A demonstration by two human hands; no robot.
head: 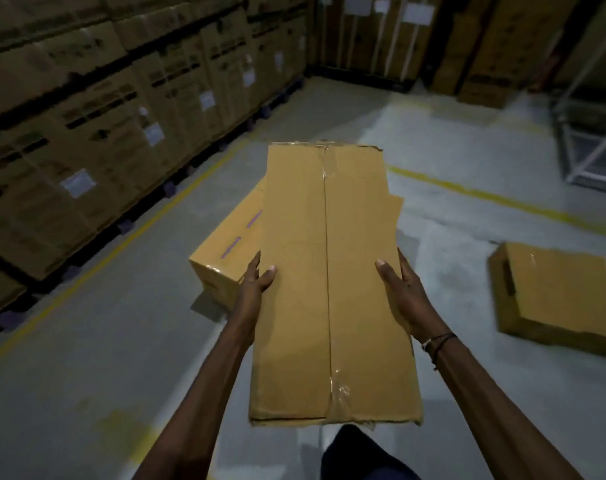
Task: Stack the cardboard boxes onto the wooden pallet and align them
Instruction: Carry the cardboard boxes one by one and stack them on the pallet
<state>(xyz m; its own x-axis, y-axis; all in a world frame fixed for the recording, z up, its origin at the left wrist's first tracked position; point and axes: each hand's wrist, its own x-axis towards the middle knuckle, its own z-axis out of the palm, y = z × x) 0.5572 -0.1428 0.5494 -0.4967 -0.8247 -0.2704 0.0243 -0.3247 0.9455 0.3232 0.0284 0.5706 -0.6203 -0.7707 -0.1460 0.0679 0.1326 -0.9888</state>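
Note:
I hold a long taped cardboard box (329, 278) in front of me, its top face up and its length pointing away. My left hand (256, 282) grips its left side and my right hand (398, 289) grips its right side, thumbs on top. Beneath and beyond it, a second cardboard box (225, 251) with purple marks lies on the concrete floor, mostly hidden by the held box. A third cardboard box (554, 296) lies on the floor at the right. No wooden pallet shows under these boxes.
Tall stacks of printed cartons (97, 126) on dark pallets line the left wall behind a yellow floor line (149, 220). More cartons stand at the back. A metal rack frame (589, 133) is at the far right. My dark trouser leg (360, 455) shows below.

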